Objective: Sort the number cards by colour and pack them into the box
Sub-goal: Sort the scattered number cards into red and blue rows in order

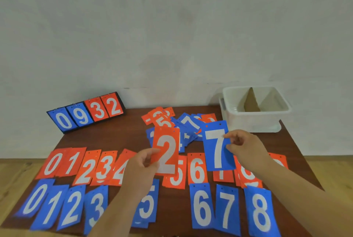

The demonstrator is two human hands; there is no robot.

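My left hand (142, 162) pinches a red card with a white 2 (166, 149) by its left edge, held upright above the table. My right hand (243, 145) pinches a blue card with a 7 (216, 146) by its right edge. A row of red cards (66, 163) numbered from 0 upward lies across the table, and a row of blue cards (202, 206) lies in front of it. A loose pile of mixed red and blue cards (183, 122) sits behind my hands. The white box (254, 109) with a cardboard divider stands at the back right.
A small flip scoreboard (86, 112) showing 0 9 3 2 stands at the back left of the dark wooden table (118, 135). A pale wall rises behind. Wooden floor (11, 173) shows on both sides of the table.
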